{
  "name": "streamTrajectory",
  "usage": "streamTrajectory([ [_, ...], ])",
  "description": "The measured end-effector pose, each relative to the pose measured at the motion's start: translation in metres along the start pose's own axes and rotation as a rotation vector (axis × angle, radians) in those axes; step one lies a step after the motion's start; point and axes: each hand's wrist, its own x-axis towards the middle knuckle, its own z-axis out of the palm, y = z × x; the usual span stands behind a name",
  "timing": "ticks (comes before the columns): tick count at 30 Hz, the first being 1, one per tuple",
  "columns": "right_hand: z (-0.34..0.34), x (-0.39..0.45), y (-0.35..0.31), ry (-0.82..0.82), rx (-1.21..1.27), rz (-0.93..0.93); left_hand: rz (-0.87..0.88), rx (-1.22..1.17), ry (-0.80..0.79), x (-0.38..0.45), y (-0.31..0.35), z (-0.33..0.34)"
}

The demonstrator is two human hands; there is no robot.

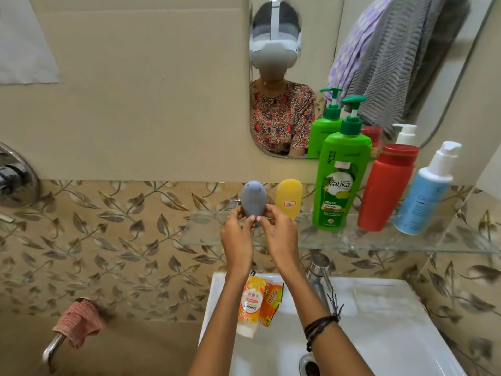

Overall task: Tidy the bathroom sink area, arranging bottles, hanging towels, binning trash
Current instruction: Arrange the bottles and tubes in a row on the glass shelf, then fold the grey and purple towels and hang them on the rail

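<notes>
My left hand (236,240) and my right hand (279,234) together pinch a small grey-blue bottle (253,198) by its lower end, holding it upright over the left part of the glass shelf (352,244). Just to its right on the shelf stands a small yellow bottle (289,198) with a red-marked sticker. Further right stand a green pump shampoo bottle (339,175), a red bottle (385,188) and a blue-and-white pump bottle (424,191). An orange tube (249,306) and an orange-red sachet (271,303) lie on the white sink's (379,321) back left rim.
A chrome tap (318,275) rises behind the sink below the shelf. A pink checked cloth (78,321) hangs over a metal spout at lower left. The mirror (311,50) reflects grey and purple towels. A shower mixer (13,175) sits on the left wall.
</notes>
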Motion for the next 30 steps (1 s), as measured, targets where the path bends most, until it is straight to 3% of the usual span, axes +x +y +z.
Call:
streamTrajectory([
  [12, -0.003, -0.028, 0.009, 0.145, 0.025, -0.007, 0.069, -0.124, 0.073, -0.038, -0.004, -0.002],
  [18, -0.044, -0.050, 0.012, 0.307, 0.031, -0.017, 0.057, -0.287, -0.129, -0.074, 0.016, 0.022],
  [21, -0.086, -0.063, 0.012, 0.428, -0.014, -0.036, 0.109, -0.418, -0.311, -0.092, 0.041, 0.040],
  [26, -0.172, -0.091, -0.006, 0.756, -0.295, -0.158, 0.310, -0.631, -0.678, -0.131, 0.103, 0.065],
  [30, -0.245, -0.112, -0.033, 0.999, -0.521, -0.247, 0.576, -0.650, -0.821, -0.153, 0.167, 0.083],
])
